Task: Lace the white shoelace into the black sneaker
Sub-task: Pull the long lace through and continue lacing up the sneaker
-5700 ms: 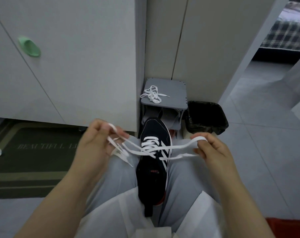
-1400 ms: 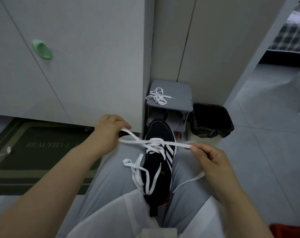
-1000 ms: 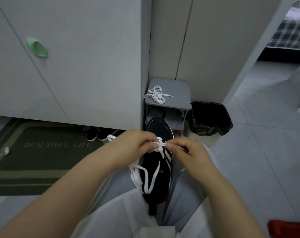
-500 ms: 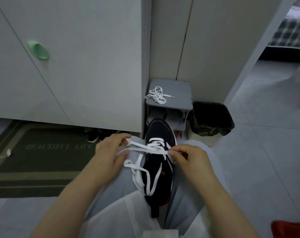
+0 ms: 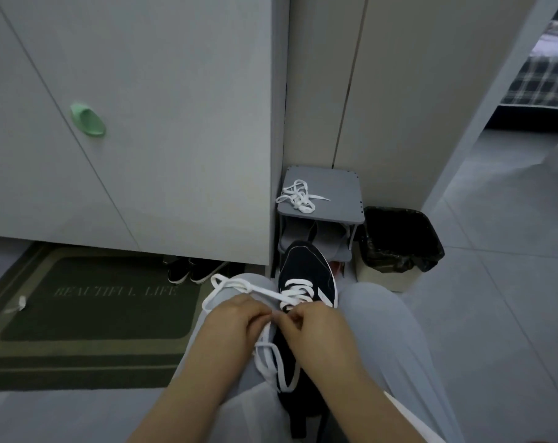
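Note:
The black sneaker (image 5: 306,270) lies between my knees, toe pointing away, with white stripes on its side. A white shoelace (image 5: 290,290) crosses its front eyelets. One loop of it trails left over my knee, and slack hangs down over the tongue. My left hand (image 5: 236,321) and my right hand (image 5: 316,327) meet over the middle of the shoe, fingertips together, each pinching the lace. The eyelets under my fingers are hidden.
A small grey stool (image 5: 322,195) stands ahead with a second white lace (image 5: 298,196) heaped on it. A black bin (image 5: 399,241) sits to its right. A green doormat (image 5: 89,308) lies at left, dark shoes (image 5: 191,270) under the white cabinet (image 5: 143,123).
My hands have come together over the shoe's middle; half a second ago they were apart, stretching the lace sideways. The loose loop now lies over my left knee.

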{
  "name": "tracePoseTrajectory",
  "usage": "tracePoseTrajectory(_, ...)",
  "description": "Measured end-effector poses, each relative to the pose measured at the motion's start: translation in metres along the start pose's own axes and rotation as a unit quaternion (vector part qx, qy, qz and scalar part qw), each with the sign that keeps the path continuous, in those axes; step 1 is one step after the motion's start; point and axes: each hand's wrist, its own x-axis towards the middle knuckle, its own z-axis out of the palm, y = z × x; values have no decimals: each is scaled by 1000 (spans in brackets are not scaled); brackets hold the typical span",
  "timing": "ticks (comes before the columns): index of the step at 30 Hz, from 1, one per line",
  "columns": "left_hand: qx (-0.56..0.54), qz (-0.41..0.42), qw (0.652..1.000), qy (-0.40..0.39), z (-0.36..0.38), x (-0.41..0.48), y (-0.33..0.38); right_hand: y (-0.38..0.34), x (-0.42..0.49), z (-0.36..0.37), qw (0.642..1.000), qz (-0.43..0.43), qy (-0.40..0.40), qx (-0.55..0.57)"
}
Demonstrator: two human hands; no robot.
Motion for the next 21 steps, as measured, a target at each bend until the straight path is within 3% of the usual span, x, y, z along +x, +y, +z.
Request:
tracePoseTrajectory(13,-36,27,999,-5,16,-8,-5,25,8,6,969,32,-61,236)
tracePoseTrajectory(21,-32,24,999,-15,21,-11,-5,25,4,11,969,41,-40,241)
